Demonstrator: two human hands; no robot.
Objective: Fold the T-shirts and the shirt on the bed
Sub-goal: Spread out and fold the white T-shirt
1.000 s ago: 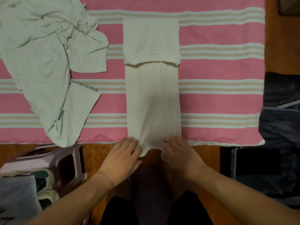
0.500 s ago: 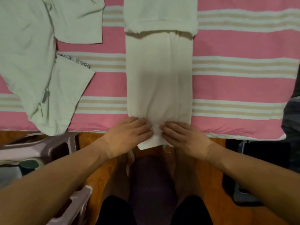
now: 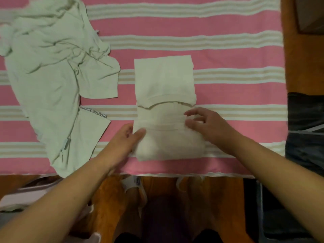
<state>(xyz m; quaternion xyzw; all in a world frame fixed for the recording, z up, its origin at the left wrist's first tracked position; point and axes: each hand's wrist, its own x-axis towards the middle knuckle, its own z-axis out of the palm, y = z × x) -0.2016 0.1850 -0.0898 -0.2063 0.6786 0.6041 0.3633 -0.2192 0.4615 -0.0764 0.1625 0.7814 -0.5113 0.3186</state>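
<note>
Grip state: your left hand pinches the cream folded T-shirt at its left edge; your right hand rests relaxed on its right. Its long axis runs near-to-far; fold farward.

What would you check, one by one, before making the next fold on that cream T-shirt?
1. Cream T-shirt lies fully on the bed, nothing hanging off the near edge: ok.
2. Lower part is folded up, its hem lying short of the top flap: ok.
3. Left hand has a grip on the left side of the fold, thumb on top: ok.
4. Right hand rests on the right side with fingers spread: ok.
5. Side edges line up: not ok, the lower part bulges wider on the right.
6. Crumpled green T-shirt lies clear of it, to the left: ok.
</note>
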